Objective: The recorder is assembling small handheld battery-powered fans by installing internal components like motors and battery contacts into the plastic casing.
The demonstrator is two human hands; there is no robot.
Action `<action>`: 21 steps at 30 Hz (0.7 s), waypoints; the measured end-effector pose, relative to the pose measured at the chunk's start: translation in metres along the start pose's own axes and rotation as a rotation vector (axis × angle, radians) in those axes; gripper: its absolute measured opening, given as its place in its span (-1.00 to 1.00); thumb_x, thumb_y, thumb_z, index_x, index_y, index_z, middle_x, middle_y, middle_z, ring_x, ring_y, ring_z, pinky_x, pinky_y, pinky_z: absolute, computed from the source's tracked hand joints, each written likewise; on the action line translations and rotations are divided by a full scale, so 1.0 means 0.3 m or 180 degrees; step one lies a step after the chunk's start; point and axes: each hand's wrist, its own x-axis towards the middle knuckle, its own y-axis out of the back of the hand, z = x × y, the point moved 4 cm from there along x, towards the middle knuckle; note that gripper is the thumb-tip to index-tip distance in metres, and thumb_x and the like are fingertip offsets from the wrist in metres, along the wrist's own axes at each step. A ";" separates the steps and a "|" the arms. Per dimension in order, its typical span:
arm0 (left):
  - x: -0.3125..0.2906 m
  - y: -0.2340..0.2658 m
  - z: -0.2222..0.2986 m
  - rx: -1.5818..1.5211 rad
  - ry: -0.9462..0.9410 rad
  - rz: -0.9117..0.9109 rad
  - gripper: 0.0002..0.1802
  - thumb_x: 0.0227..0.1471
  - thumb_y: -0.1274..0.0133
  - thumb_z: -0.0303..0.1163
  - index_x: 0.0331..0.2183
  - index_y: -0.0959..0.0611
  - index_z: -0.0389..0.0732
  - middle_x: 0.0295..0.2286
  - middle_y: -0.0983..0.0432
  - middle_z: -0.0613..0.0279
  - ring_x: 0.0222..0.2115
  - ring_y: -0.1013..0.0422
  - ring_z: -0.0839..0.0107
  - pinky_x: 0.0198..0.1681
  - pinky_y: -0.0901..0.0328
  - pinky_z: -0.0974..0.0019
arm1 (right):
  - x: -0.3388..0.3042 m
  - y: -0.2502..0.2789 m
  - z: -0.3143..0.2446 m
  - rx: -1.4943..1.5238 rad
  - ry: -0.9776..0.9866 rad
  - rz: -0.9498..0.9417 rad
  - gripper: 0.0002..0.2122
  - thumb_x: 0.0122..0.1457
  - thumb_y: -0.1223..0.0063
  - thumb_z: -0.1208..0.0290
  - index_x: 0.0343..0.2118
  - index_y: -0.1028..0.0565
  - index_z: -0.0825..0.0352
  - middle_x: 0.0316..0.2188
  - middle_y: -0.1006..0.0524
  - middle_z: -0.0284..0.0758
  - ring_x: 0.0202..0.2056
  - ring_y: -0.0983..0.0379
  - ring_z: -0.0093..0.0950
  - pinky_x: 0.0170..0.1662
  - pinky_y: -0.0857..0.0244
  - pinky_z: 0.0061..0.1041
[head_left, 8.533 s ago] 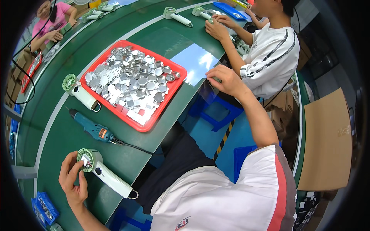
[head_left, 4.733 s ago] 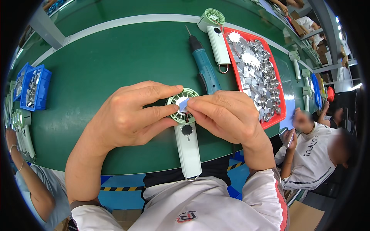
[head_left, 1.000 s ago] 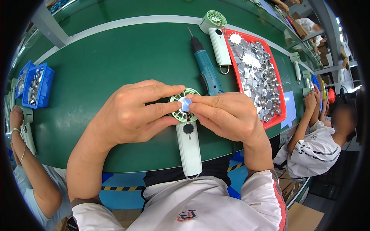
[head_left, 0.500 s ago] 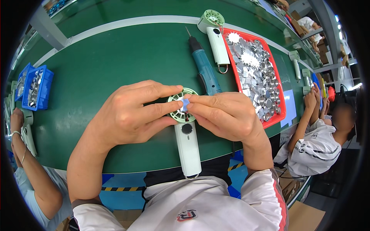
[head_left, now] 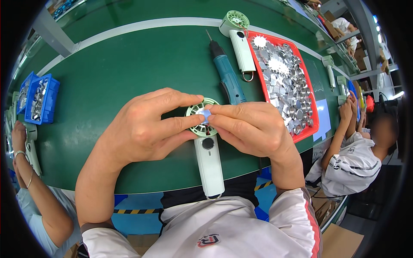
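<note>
A small handheld fan [head_left: 210, 167] with a white handle and round green head lies in front of me, its handle end at the table's near edge. My left hand [head_left: 148, 122] grips the fan head's left side, index finger on the upper rim and another fingertip near the middle. My right hand [head_left: 251, 127] pinches a small bluish piece [head_left: 206, 115] at the centre of the head. Its fingertips cover part of that piece, and the thumb is mostly hidden.
An electric screwdriver [head_left: 230, 77] lies beyond my right hand, near another fan [head_left: 242, 49]. A red tray [head_left: 316, 124] holds many small metal pieces. Blue bins [head_left: 52, 101] stand at the left. Co-workers sit on both sides, one with a white shirt [head_left: 350, 165] at the right.
Both hands stay at the fan head, with only a very slight shift. The bluish piece remains at the head's centre.
</note>
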 end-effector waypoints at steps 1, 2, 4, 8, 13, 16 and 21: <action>0.000 0.000 0.000 -0.0001 -0.0003 0.0000 -0.45 -0.10 -0.56 -0.43 0.01 -0.85 -0.15 0.03 -0.71 -0.07 -0.13 -0.70 0.01 -0.11 -0.60 0.07 | 0.001 0.001 0.000 0.0009 0.0005 0.0017 -0.73 0.00 -0.49 0.68 -0.18 -0.74 0.44 -0.14 -0.79 -0.09 -0.37 -0.75 -0.32 -0.37 -0.64 -0.43; 0.001 -0.001 0.000 -0.0003 0.0000 0.0000 -0.45 -0.10 -0.56 -0.43 0.00 -0.85 -0.15 0.03 -0.71 -0.07 -0.13 -0.70 0.01 -0.11 -0.60 0.07 | 0.001 0.001 0.000 0.0006 0.0005 0.0017 -0.73 0.00 -0.49 0.68 -0.18 -0.74 0.44 -0.14 -0.79 -0.09 -0.37 -0.75 -0.32 -0.37 -0.64 -0.43; 0.002 -0.001 0.000 -0.0005 0.0000 -0.0001 -0.46 -0.10 -0.56 -0.43 0.00 -0.85 -0.15 0.03 -0.71 -0.07 -0.13 -0.70 0.01 -0.11 -0.60 0.07 | 0.000 0.003 0.000 0.0011 -0.0025 0.0021 -0.73 0.01 -0.49 0.67 -0.18 -0.74 0.44 -0.13 -0.78 -0.08 -0.37 -0.75 -0.32 -0.37 -0.64 -0.43; 0.002 0.000 -0.001 0.0007 0.0010 -0.0002 -0.48 -0.09 -0.56 -0.41 -0.02 -0.86 -0.17 0.02 -0.71 -0.08 -0.15 -0.70 0.00 -0.13 -0.60 0.07 | 0.001 0.001 0.001 0.0039 -0.0004 0.0074 -0.74 0.02 -0.50 0.67 -0.19 -0.73 0.44 -0.13 -0.78 -0.08 -0.37 -0.75 -0.31 -0.38 -0.63 -0.42; 0.007 0.000 0.002 0.0006 -0.0004 0.0008 -0.51 -0.07 -0.56 -0.40 -0.04 -0.86 -0.18 0.01 -0.71 -0.09 -0.17 -0.70 -0.01 -0.16 -0.59 0.08 | 0.000 0.003 -0.001 0.0079 -0.0052 0.0101 -0.76 0.02 -0.52 0.65 -0.22 -0.71 0.44 -0.15 -0.77 -0.09 -0.40 -0.73 -0.31 -0.40 -0.61 -0.42; 0.009 0.002 0.003 0.0004 -0.0003 -0.0009 -0.52 -0.06 -0.56 -0.40 -0.04 -0.86 -0.19 0.00 -0.71 -0.09 -0.16 -0.70 0.00 -0.16 -0.59 0.08 | 0.000 0.022 -0.001 0.0088 -0.0098 0.0049 -0.76 0.02 -0.51 0.64 -0.22 -0.71 0.44 -0.17 -0.77 -0.09 -0.41 -0.73 -0.30 -0.41 -0.60 -0.41; 0.007 0.002 0.001 0.0014 0.0014 -0.0023 -0.53 -0.06 -0.56 -0.39 -0.05 -0.86 -0.18 0.01 -0.72 -0.08 -0.17 -0.70 0.01 -0.17 -0.59 0.08 | 0.006 0.032 -0.001 0.0117 -0.0080 0.0127 -0.78 0.04 -0.47 0.65 -0.22 -0.71 0.44 -0.17 -0.77 -0.09 -0.41 -0.73 -0.28 -0.42 -0.59 -0.41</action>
